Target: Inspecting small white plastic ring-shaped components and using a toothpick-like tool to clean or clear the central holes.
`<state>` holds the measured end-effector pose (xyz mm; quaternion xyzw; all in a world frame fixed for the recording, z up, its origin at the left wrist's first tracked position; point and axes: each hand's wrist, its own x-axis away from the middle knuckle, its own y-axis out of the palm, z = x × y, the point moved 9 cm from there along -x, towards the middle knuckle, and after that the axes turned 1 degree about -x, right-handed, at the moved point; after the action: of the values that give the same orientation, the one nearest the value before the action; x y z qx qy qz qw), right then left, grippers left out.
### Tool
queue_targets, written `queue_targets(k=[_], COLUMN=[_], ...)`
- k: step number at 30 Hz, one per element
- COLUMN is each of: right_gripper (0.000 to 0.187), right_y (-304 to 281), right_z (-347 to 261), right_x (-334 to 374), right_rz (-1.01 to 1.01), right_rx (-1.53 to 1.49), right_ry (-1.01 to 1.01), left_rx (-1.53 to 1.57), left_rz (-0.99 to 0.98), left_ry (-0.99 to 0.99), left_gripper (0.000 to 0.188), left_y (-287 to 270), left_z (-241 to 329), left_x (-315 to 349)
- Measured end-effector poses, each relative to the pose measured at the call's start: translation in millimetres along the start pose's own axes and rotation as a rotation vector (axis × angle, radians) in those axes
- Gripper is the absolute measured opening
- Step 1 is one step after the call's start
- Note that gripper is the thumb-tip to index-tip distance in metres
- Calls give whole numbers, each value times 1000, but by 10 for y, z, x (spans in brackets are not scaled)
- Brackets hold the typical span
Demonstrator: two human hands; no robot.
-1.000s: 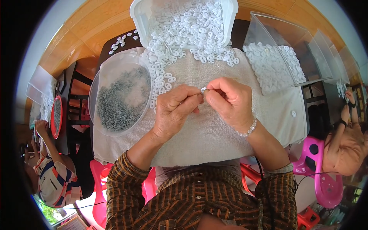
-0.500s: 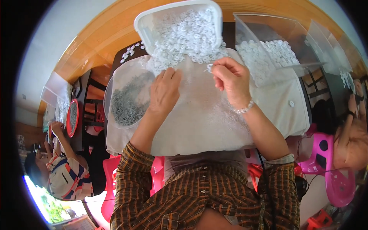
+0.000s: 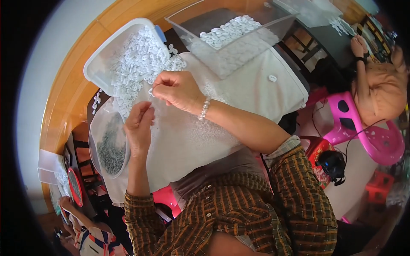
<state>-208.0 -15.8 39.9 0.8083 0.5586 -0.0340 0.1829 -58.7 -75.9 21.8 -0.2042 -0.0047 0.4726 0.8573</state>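
Observation:
My right hand [image 3: 179,90] pinches a small white plastic piece [image 3: 150,91] between thumb and fingertips, above the cloth. Just below and left of it, my left hand [image 3: 139,126] has its fingers bent in toward the thumb; whatever they hold is too small to make out. The two hands are close but apart. Beyond them a white tub [image 3: 91,70] lies tipped, spilling a heap of white plastic pieces [image 3: 143,59] onto the table. Left of my left hand sits a clear round bowl [image 3: 92,147] with many small grey metal parts [image 3: 112,155].
A clear plastic bin [image 3: 183,34] at the back holds white oval pieces [image 3: 230,30]. One loose oval piece [image 3: 272,78] lies on the pale cloth [image 3: 192,145]. People work at tables on both sides. A pink chair [image 3: 376,147] stands at right.
My view has turned, so the table appears rotated and the tub further left. My left hand has come away from the heap's edge, and both hands are now closer together.

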Motion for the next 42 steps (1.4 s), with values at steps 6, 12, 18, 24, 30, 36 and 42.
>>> queue_targets(k=[6, 12, 18, 24, 30, 36, 42], right_gripper=[4, 2, 2, 3, 3, 3, 2], right_y=[-72, 59, 100, 145, 145, 126, 78], right_z=[35, -78, -110, -179, -280, -275, -179], right_x=[59, 89, 116, 136, 164, 164, 106], right_rz=[54, 36, -18, -58, -23, 9, 38], right_rx=[-44, 15, 155, 204, 281, 315, 242], right_ry=[74, 91, -7, -84, -158, -155, -128], left_rx=[671, 925, 986, 1016, 1003, 979, 1011], left_rz=[-77, -247, -246, -248, -216, -195, -241], left_ry=[-173, -268, -224, -206, -145, -202, -283], left_gripper=[19, 18, 21, 27, 26, 27, 20], left_y=[266, 306, 247, 208, 183, 178, 247], left_z=[-173, -113, -110, -52, -3, -41, -164], left_x=[39, 103, 56, 97, 90, 93, 89])
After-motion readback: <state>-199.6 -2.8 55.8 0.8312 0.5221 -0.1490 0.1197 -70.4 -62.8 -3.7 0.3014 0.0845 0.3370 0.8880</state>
